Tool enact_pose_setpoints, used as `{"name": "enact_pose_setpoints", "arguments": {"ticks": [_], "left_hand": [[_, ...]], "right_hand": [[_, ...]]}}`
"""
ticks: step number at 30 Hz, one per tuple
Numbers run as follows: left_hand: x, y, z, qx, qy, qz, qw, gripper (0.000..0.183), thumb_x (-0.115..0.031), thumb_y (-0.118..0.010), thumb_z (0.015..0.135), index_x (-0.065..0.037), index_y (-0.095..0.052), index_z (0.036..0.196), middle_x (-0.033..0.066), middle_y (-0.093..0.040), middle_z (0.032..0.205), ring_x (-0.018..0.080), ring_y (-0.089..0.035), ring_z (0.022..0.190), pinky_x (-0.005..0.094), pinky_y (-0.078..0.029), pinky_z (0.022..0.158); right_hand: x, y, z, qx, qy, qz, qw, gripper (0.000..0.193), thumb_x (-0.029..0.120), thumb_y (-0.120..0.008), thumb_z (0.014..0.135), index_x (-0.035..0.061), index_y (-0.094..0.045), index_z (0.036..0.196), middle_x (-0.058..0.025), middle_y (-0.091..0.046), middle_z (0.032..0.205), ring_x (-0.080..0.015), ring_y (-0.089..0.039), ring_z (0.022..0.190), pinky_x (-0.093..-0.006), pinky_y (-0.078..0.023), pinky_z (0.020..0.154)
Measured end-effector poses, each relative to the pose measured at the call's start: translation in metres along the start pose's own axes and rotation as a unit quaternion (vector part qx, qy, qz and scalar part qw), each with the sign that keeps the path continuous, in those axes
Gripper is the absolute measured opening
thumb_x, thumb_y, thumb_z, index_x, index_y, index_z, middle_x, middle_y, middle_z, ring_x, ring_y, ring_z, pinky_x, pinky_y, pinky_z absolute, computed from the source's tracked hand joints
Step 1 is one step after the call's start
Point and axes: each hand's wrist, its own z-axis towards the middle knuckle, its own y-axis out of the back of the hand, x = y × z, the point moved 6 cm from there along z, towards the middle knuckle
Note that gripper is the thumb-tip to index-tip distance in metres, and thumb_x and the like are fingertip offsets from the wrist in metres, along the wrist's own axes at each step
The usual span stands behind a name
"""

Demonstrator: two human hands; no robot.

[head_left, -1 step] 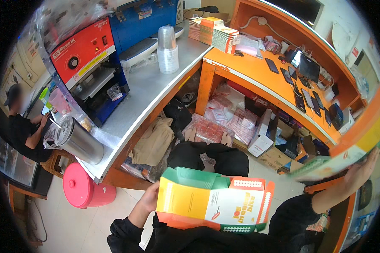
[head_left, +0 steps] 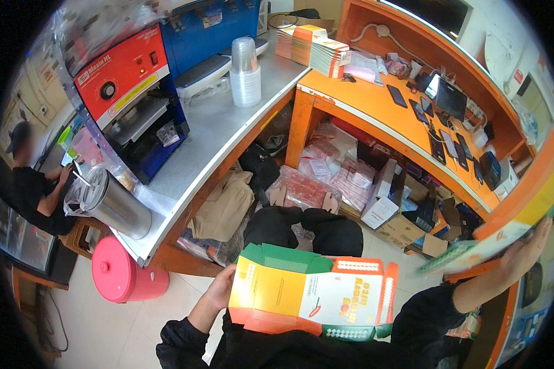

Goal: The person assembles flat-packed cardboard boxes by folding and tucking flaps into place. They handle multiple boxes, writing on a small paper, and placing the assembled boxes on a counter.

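My left hand (head_left: 218,289) grips the left edge of a flat-looking cardboard food box (head_left: 332,298) with yellow, white, green and orange panels and open flaps. It lies over my lap; the fingertips behind it are hidden. Out at the right, my right hand (head_left: 526,249) is raised against a second box of like colours (head_left: 495,237), smeared by motion. It appears to hold that box, with fingers stretched along its right part. The two boxes are apart.
A metal counter (head_left: 206,135) carries a red and blue sealing machine (head_left: 126,80), stacked clear cups (head_left: 246,80) and a steel tumbler (head_left: 120,203). Folded boxes (head_left: 326,55) stand by an orange desk (head_left: 375,101) with phones. A pink bucket (head_left: 129,270) stands left; another person (head_left: 37,184) sits beyond.
The box in my left hand has tilted slightly. The blurred box at the right has shifted a little down and left with my right hand.
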Motion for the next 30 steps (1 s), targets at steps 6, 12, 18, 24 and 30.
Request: {"name": "enact_pose_setpoints", "arguments": {"ticks": [6, 12, 18, 24, 30], "left_hand": [[-0.009, 0.005, 0.007, -0.104, -0.101, 0.146, 0.979, 0.042, -0.030, -0.053, 0.093, -0.001, -0.048, 0.123, 0.0091, -0.063, 0.110, 0.0160, -0.061, 0.097, 0.0287, -0.046, 0.086], [-0.036, -0.009, -0.002, -0.163, -0.333, 0.456, 0.809, 0.024, -0.006, -0.060, 0.087, -0.003, -0.053, 0.110, 0.0020, -0.061, 0.092, 0.0068, -0.055, 0.085, 0.0205, -0.043, 0.077], [-0.054, -0.032, -0.024, -0.306, -0.455, 0.608, 0.574, 0.021, -0.004, -0.058, 0.081, -0.004, -0.063, 0.101, 0.0135, -0.060, 0.096, 0.0296, -0.054, 0.096, 0.0368, -0.039, 0.088], [-0.040, -0.072, 0.006, -0.223, -0.447, 0.663, 0.558, 0.028, -0.006, -0.060, 0.081, -0.004, -0.062, 0.108, 0.0141, -0.058, 0.100, 0.0307, -0.054, 0.095, 0.0383, -0.040, 0.087], [-0.020, -0.071, 0.018, -0.235, -0.386, 0.690, 0.566, 0.040, -0.005, -0.063, 0.078, -0.005, -0.058, 0.117, 0.0151, -0.050, 0.106, 0.0305, -0.049, 0.102, 0.0370, -0.040, 0.089]], "right_hand": [[-0.057, -0.061, -0.122, 0.398, -0.079, -0.083, 0.910, 0.041, 0.011, -0.063, 0.084, -0.0002, -0.053, 0.122, -0.0101, -0.056, 0.118, -0.0181, -0.053, 0.103, -0.0325, -0.041, 0.092], [-0.119, -0.106, -0.318, 0.726, -0.152, -0.103, 0.663, 0.039, 0.013, -0.068, 0.079, 0.0091, -0.061, 0.117, -0.0097, -0.060, 0.093, -0.0250, -0.057, 0.082, -0.0318, -0.046, 0.073], [-0.105, -0.098, -0.374, 0.648, 0.044, -0.161, 0.743, 0.046, 0.016, -0.070, 0.075, 0.0090, -0.059, 0.119, -0.0096, -0.054, 0.104, -0.0268, -0.051, 0.097, -0.0375, -0.040, 0.081], [-0.099, -0.103, -0.396, 0.650, 0.043, -0.168, 0.740, 0.049, 0.019, -0.073, 0.072, 0.0080, -0.059, 0.117, -0.0102, -0.052, 0.102, -0.0283, -0.050, 0.096, -0.0381, -0.040, 0.081], [-0.095, -0.099, -0.405, 0.654, 0.031, -0.171, 0.737, 0.044, 0.016, -0.072, 0.073, 0.0072, -0.060, 0.114, -0.0110, -0.054, 0.102, -0.0297, -0.051, 0.097, -0.0401, -0.043, 0.083]]}}
